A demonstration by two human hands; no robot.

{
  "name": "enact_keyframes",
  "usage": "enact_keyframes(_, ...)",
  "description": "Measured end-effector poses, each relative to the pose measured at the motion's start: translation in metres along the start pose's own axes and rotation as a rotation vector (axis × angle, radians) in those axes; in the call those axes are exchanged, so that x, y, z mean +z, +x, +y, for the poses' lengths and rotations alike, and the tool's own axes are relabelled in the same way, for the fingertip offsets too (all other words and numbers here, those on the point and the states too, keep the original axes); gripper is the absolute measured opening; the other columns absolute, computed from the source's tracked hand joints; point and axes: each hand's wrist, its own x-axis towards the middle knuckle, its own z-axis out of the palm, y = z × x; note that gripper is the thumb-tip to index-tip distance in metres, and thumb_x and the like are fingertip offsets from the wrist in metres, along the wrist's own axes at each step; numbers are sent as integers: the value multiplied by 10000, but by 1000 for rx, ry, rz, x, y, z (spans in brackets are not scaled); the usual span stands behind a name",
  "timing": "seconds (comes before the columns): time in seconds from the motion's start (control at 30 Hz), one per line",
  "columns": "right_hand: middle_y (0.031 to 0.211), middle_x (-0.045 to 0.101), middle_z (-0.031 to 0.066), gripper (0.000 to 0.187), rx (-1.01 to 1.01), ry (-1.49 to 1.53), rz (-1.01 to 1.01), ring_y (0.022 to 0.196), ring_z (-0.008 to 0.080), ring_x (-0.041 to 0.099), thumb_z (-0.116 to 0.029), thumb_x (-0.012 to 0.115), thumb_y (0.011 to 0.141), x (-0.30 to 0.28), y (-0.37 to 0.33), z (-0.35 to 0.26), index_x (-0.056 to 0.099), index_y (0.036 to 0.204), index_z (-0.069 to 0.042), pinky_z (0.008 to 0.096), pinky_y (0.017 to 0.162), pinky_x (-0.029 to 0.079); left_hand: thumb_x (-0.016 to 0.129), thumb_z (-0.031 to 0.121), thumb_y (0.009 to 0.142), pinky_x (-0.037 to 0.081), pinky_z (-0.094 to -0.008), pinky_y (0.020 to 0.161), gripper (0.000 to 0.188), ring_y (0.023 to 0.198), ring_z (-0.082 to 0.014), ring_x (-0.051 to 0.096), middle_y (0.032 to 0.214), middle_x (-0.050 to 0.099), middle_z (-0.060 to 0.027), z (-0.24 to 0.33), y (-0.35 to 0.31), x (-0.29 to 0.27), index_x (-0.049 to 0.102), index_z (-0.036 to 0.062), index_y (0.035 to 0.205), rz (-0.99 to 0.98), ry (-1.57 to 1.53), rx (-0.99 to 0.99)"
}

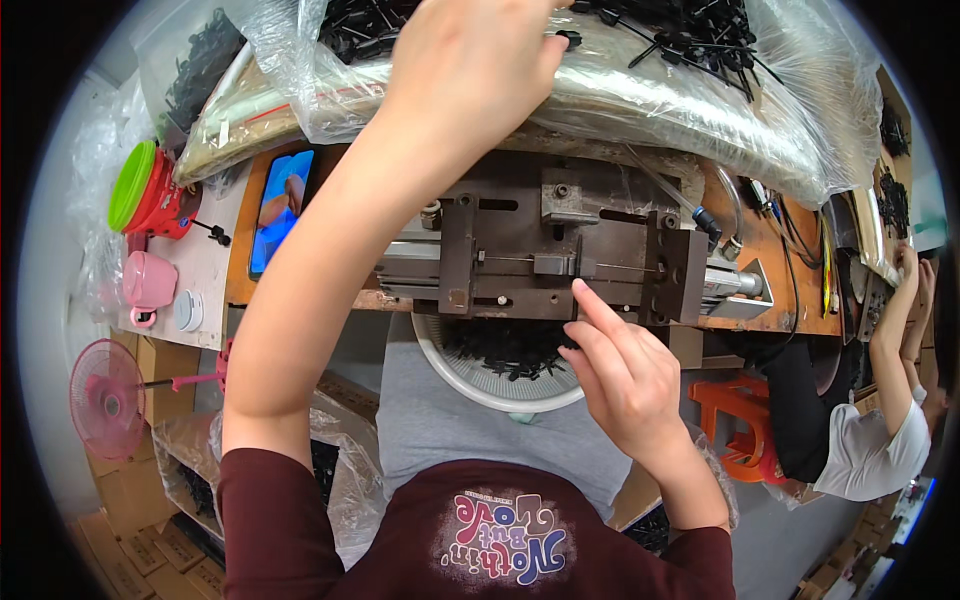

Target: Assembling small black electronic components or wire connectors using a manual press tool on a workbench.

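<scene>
On the tan wooden workbench (815,312) sits a dark brown metal fixture (515,236); right hand (630,385) loosely open, index fingertip just beside its middle. Left hand (480,55) is up by the tangled black plastic parts (360,25) (fingers cropped, can't tell if gripping).

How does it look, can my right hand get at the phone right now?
Probably not directly: your right hand is at the machine, and your left forearm stretches up between it and the phone. It would likely have to go around that arm.
</scene>
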Motion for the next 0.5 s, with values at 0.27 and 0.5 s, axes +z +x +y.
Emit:
enact_keyframes(0.27, 1199, 654, 143, 261, 8, -129, 0, 575, 167, 584, -32, 764, 677, 8, 10, -4, 637, 904, -10, 267, 544, 465, 653, 85, 735, 539, -436, 742, 131, 789, -367, 675, 802, 683, -207, -8, 32, 24, 727, 28, 827, -210, 176, 45)
enact_keyframes(0.5, 1220, 651, 110, 234, 53, -138, -37, 521, 162, 536, -58, 762, 691, 6, 12, -7, 640, 888, -33, 261, 532, 458, 595, -1, 744, 538, -411, 701, 154, 801, -351, 675, 826, 678, -214, 3, 31, 6, 702, -13, 853, -15, -77, 120)
